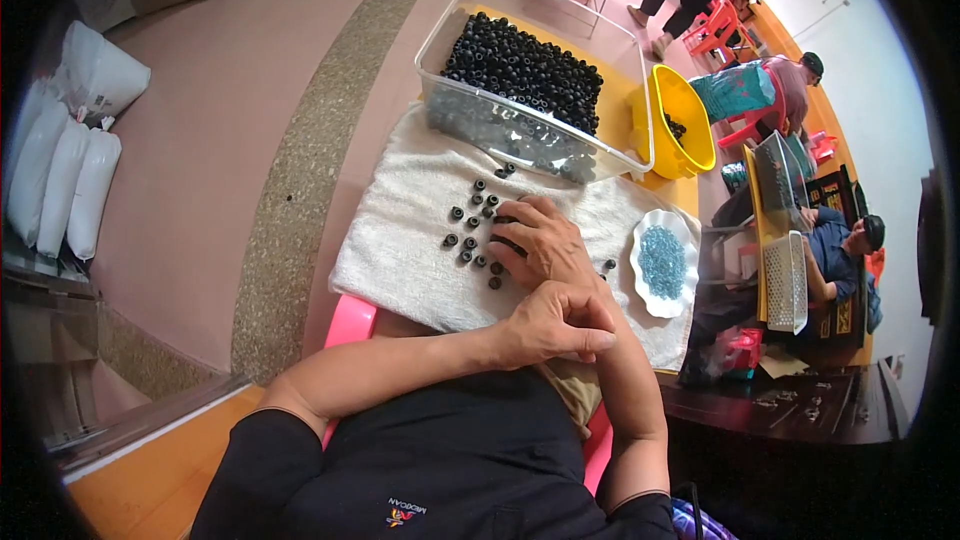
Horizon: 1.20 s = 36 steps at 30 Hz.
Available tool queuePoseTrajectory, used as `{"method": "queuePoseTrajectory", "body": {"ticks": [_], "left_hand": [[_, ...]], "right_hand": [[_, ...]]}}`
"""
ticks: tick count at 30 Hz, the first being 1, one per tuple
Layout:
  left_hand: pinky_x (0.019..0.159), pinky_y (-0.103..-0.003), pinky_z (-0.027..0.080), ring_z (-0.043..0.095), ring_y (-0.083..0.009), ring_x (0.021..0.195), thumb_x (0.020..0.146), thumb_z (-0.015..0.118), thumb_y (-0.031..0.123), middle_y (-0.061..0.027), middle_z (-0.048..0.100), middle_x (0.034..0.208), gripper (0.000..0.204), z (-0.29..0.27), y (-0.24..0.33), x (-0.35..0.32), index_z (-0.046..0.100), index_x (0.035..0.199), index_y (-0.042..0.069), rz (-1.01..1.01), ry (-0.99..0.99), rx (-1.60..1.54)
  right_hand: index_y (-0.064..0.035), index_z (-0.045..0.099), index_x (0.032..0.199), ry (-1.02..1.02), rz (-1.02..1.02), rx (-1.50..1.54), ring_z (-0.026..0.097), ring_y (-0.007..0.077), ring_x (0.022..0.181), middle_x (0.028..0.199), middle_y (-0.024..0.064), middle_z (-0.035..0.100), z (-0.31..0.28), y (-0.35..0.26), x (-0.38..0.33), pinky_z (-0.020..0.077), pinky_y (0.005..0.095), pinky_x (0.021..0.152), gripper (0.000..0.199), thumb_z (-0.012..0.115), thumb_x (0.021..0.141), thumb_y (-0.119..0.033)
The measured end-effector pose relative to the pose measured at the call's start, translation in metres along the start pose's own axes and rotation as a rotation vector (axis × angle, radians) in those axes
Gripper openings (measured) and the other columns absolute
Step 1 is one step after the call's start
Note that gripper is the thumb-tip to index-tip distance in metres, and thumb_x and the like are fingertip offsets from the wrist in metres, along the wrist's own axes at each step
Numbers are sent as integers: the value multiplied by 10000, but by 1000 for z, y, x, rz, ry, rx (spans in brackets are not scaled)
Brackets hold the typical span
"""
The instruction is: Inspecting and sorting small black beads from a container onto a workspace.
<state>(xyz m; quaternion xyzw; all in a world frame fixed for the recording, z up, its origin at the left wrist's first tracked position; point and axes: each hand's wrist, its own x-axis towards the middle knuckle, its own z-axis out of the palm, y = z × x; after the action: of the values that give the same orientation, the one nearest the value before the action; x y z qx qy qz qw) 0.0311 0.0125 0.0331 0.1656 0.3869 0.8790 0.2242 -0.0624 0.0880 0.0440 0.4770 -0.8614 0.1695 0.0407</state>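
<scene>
Left hand [555,325] fingers pinched, right hand [535,240] on black beads [470,230], white towel [410,230]

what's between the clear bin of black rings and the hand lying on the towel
In the head view, loose black rings lie scattered on the white towel between the clear bin and the right hand.

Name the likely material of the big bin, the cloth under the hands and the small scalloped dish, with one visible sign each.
Bin: clear, glossy, probably plastic. Cloth: white looped pile, likely cotton towelling. Dish: white, smooth, ceramic or plastic.
</scene>
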Motion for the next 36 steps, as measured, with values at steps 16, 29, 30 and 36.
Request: {"method": "queuePoseTrajectory", "body": {"ticks": [16,29,30,36], "left_hand": [[653,-231,536,634,-84,718,880,726,119,-34,668,845,151,1,7,-2,650,962,17,-3,-6,11],[645,-245,524,628,-92,707,867,731,99,-29,659,828,148,0,21,-3,646,952,12,50,-9,-9],[645,-245,523,627,-94,705,867,731,98,-31,659,824,149,2,25,-4,645,949,9,16,-17,-13],[646,-248,519,621,-95,701,871,722,84,-26,652,809,129,0,34,-5,644,937,7,-62,-15,-76]], "right_hand": [[-78,701,996,87,20,107,624,261,1006,1095,59,677,-15,18,2,534,361,839,219,707,777,-84],[-48,702,1029,18,-8,127,645,289,995,1128,114,671,-32,11,32,521,371,878,211,673,822,-17],[-48,702,1029,20,-6,118,645,289,995,1128,114,671,-47,8,32,521,371,878,211,673,822,-17],[26,683,1002,185,79,397,664,184,926,1013,134,691,-121,4,38,521,284,807,178,646,835,77]]}}
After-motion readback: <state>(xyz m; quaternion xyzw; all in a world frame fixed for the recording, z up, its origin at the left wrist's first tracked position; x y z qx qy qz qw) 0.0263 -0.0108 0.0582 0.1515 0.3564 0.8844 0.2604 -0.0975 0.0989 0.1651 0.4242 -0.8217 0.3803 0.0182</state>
